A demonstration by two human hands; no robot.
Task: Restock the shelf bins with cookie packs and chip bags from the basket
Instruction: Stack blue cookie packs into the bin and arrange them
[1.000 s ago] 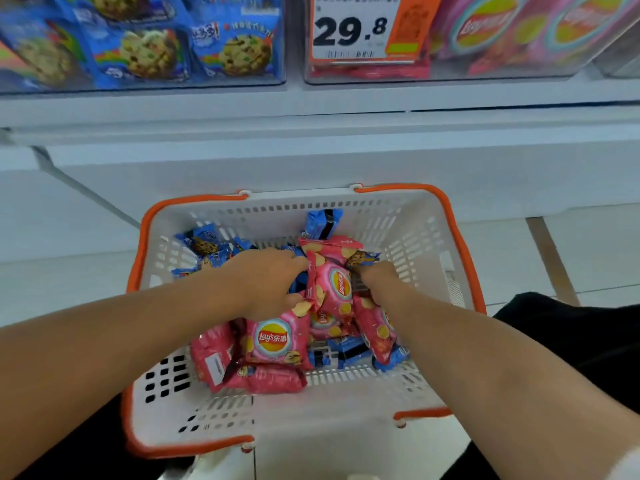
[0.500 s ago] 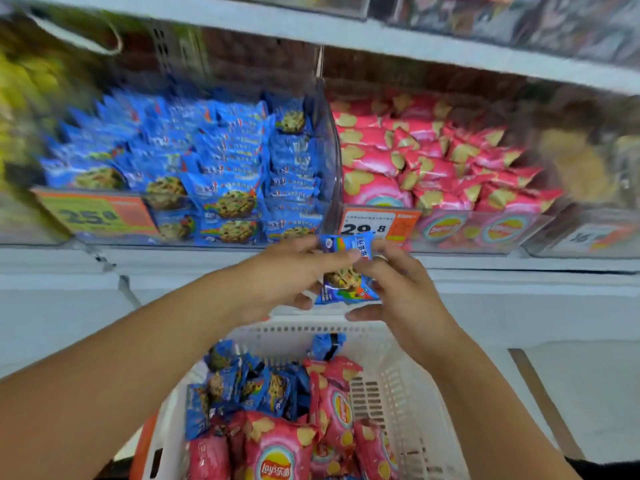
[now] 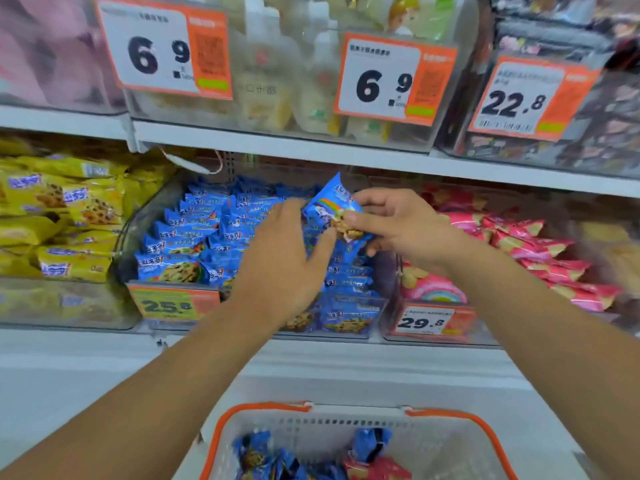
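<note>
White shop shelving (image 3: 311, 150) fills the view, with clear bins in rows. Far left of the left hand sits a bin of yellow cookie packs (image 3: 59, 216). Straight behind and under both hands is the blue cookie bin (image 3: 214, 237), price tag 25.8 (image 3: 166, 306) on its front. Right of the right hand lies the pink chip bin (image 3: 519, 244), tagged 29.8 (image 3: 420, 320). Above the hands, the upper shelf carries tags reading 6.9 (image 3: 156, 53), 6.9 (image 3: 384, 84) and 22.8 (image 3: 516, 102). Below the forearms, the white basket (image 3: 346, 420) with its orange rim holds more blue packs and a pink bag.

The left hand (image 3: 280, 265) is spread, fingers straight, over the blue packs in the bin; its thumb reaches toward the held pack, though contact is unclear. The right hand (image 3: 398, 223) pinches a blue cookie pack (image 3: 329, 206) between thumb and fingers, tilted, just above the blue cookie bin.

Compared with 0.5 s ago, the pack has gone from in front of the shelf edge up into the bin's opening, the left hand has let go of it, and the camera has tipped upward so the basket shows only its far end.
</note>
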